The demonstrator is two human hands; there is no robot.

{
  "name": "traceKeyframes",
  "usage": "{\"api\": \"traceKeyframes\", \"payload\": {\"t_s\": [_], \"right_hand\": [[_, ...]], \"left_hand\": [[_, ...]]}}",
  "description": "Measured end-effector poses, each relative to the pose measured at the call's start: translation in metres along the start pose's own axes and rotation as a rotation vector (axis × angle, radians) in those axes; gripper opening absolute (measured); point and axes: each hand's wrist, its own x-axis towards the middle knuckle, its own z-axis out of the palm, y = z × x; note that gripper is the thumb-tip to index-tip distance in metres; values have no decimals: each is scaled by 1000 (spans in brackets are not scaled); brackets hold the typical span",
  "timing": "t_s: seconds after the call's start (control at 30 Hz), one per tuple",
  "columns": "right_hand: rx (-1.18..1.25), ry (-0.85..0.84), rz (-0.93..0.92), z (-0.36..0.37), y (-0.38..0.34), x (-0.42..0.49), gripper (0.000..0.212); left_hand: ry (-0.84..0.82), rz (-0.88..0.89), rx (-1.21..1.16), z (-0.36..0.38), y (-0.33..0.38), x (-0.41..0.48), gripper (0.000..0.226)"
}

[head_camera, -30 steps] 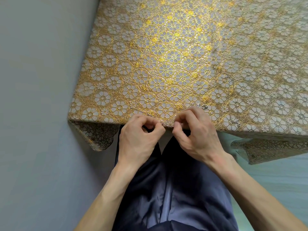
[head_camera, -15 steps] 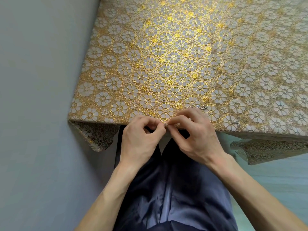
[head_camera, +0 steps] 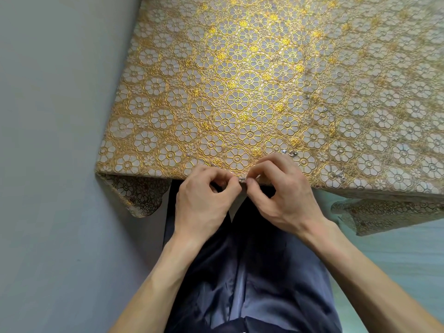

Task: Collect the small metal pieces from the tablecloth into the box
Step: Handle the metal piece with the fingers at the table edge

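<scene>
The left hand (head_camera: 206, 195) and right hand (head_camera: 283, 195) meet knuckle to knuckle at the near edge of the surface, both forearms rising from 6 o'clock and angling inward. Each hand is curled tight, thumb and forefinger pressed together, the other fingers tucked into the palm. Between the two sets of fingertips sits a small metal piece (head_camera: 242, 180), pinched from the left by the left hand and from the right by the right thumb and forefinger, right at the cloth's edge.

More metal pieces lie on the tablecloth (head_camera: 240, 92): a pair (head_camera: 292, 153) just beyond the right knuckles at 1 o'clock, another cluster (head_camera: 341, 175) near the edge at 3 o'clock, and two further specks (head_camera: 324, 110) farther off toward 1 o'clock. The gold floral cloth covers the whole surface and droops over the near corners at 8 and 4 o'clock. Dark blue trousers (head_camera: 252, 272) fill the space below the wrists.
</scene>
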Motion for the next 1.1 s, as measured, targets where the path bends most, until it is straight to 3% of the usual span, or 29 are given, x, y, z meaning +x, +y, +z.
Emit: {"api": "traceKeyframes", "payload": {"t_s": [0.17,0.27,0.37,0.6,1.1], "right_hand": [[16,-27,-1,-1,5,-1,13],[47,-40,11,-2,5,0,16],[68,-48,35,-4,4,2,18],[39,-61,29,-4,4,6,15],[-3,43,-53,-7,-1,5,9]], "left_hand": [[47,132,117,-1,-2,-3,14],[58,305,237,-1,-3,3,28],[42,409,296,2,-6,12,24],[13,379,140,1,-11,17,21],[-29,372,125,-2,-11,20,23]]}}
